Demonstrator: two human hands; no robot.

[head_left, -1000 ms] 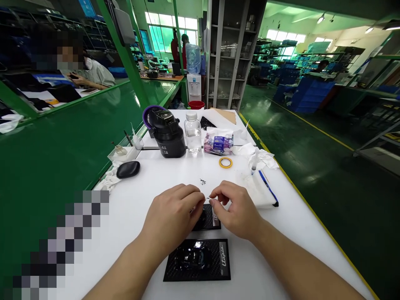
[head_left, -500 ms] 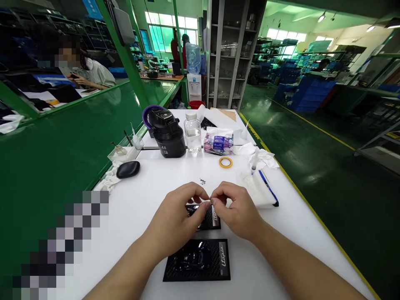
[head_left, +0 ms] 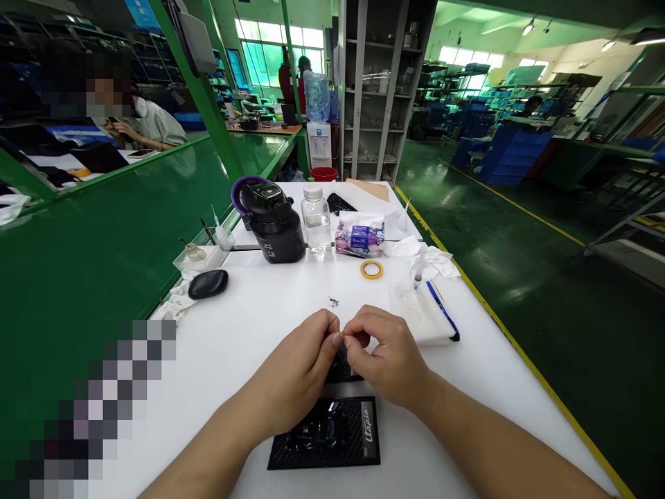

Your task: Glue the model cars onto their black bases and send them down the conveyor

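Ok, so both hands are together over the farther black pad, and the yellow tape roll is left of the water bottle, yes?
Not quite: the head view shows the yellow tape roll to the right of the water bottle, not the left. The rest stands: the left hand and right hand are together over the farther black pad.

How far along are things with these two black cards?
The nearer black card looks finished: a glossy black piece sits on it. In hand: the left hand and right hand meet over the farther black card, pinching something too small to see. Untouched: the yellow tape roll and a small black scrap.
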